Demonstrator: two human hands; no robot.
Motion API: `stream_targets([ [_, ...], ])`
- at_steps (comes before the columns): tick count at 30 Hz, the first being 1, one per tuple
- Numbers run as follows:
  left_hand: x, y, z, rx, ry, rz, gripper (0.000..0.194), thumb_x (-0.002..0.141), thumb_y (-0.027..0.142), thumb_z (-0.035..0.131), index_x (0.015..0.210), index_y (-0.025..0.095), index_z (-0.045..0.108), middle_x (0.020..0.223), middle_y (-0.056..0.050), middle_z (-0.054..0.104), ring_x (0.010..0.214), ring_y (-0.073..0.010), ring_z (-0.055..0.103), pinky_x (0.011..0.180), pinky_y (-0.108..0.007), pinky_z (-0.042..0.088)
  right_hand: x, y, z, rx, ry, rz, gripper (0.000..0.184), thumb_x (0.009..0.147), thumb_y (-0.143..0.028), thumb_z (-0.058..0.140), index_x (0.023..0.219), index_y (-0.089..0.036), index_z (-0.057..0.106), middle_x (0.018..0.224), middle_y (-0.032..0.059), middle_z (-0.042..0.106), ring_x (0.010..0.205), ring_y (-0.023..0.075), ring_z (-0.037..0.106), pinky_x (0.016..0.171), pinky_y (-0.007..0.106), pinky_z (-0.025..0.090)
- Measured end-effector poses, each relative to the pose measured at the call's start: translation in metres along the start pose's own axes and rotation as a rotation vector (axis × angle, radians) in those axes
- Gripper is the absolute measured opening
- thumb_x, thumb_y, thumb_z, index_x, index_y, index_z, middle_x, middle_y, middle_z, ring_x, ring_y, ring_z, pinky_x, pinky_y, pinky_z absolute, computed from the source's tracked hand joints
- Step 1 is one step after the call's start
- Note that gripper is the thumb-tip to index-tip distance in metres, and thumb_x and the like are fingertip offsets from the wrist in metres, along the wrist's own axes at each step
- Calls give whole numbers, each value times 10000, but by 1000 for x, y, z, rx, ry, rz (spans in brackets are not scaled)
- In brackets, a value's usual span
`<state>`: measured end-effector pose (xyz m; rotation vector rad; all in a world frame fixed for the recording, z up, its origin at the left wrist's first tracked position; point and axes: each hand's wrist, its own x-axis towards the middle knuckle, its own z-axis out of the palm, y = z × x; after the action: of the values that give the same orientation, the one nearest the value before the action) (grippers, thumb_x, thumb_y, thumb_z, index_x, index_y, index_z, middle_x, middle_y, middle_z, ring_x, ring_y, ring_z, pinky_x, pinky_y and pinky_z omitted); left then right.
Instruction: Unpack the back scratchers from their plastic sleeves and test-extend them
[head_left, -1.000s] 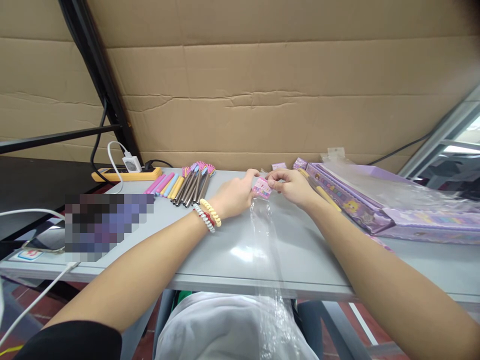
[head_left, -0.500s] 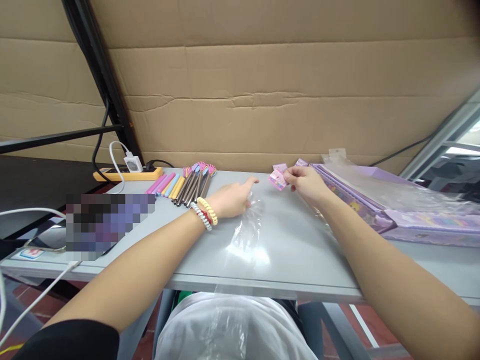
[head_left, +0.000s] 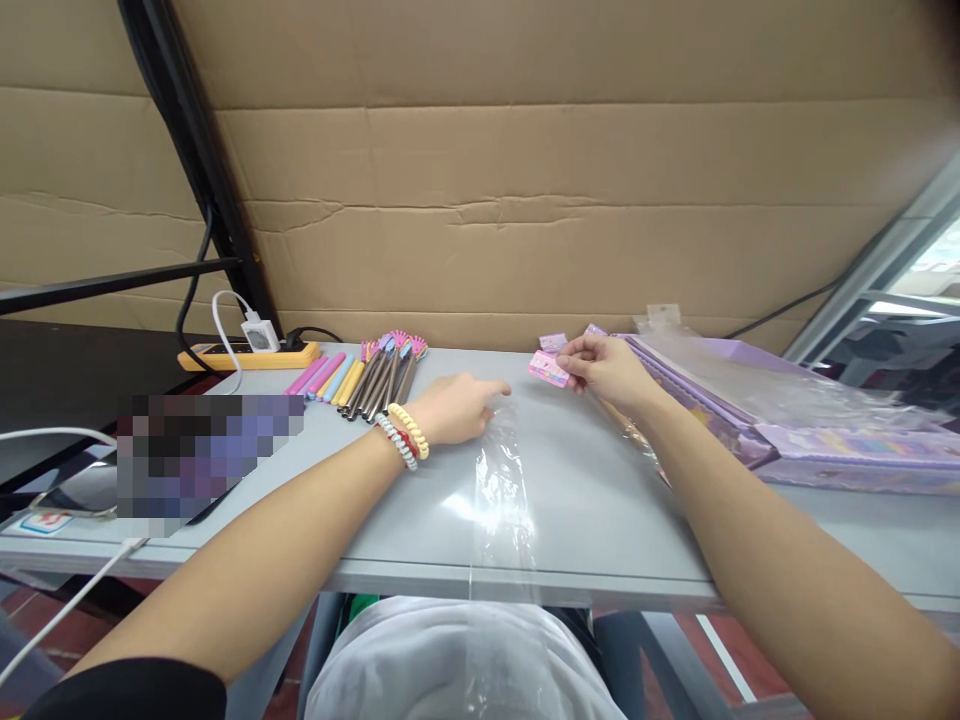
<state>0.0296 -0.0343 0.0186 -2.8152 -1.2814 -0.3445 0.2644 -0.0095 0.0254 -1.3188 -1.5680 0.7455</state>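
My right hand (head_left: 604, 368) pinches a small pink printed packet (head_left: 547, 368) a little above the grey table (head_left: 570, 500), near the back edge. My left hand (head_left: 457, 405), with bead bracelets on the wrist, holds the top end of a long clear plastic sleeve (head_left: 501, 490). The sleeve runs toward me across the table and hangs over the front edge onto my lap. A small gap separates the packet from the sleeve's mouth.
A row of brown pens with coloured tops (head_left: 384, 370) and pastel sticks (head_left: 330, 375) lies at the back left. A yellow power strip with a charger (head_left: 251, 350) sits beyond them. Purple printed boxes under clear film (head_left: 787, 420) fill the right side. A cardboard wall stands behind.
The two hands were together at the pink packet by the sleeve's mouth. My right hand has since carried the packet off to the right, and the sleeve now lies straighter under my left hand.
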Motion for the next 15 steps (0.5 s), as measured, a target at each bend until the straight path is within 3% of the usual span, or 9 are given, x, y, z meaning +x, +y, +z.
stream_targets([
  [3,1,-1,2,20,8,1,438,823,158,439,1213,230,625,912,-92,718,884,-260,668,763,-356,503,-3,-7,1,27,-16,-15,215,716,-226,711,886,-127,624,558,27,602,483,123,540,470,252,457],
  [5,2,-3,3,33,14,-5,440,813,152,437,1201,210,636,934,-97,721,904,-263,669,783,-362,508,-10,-19,-4,12,39,-71,253,695,-242,729,906,-131,647,589,26,609,489,118,535,466,253,453],
  [8,2,-5,2,37,27,-12,431,808,152,429,1175,178,653,997,-108,721,936,-268,667,809,-369,511,-30,-44,-25,-10,192,-227,197,682,-294,738,776,-143,653,600,18,592,487,89,498,468,238,417],
  [10,2,-7,1,32,44,-8,421,814,154,424,1159,174,664,1036,-107,717,958,-263,663,831,-364,511,-46,-57,-47,-47,222,-296,219,664,-323,748,746,-146,651,580,16,569,499,90,487,463,233,377],
  [12,2,-8,1,27,59,-4,409,821,155,422,1140,185,676,1054,-97,717,973,-252,662,852,-355,509,-60,-64,-70,-227,57,-247,256,651,-376,747,736,-149,664,611,30,589,523,98,492,470,235,360],
  [15,2,-8,1,19,59,4,399,824,157,421,1116,204,690,1055,-78,720,972,-239,662,857,-344,510,-75,-59,-96,-644,-365,61,174,707,-333,652,667,-164,653,597,19,578,520,106,493,498,239,370],
])
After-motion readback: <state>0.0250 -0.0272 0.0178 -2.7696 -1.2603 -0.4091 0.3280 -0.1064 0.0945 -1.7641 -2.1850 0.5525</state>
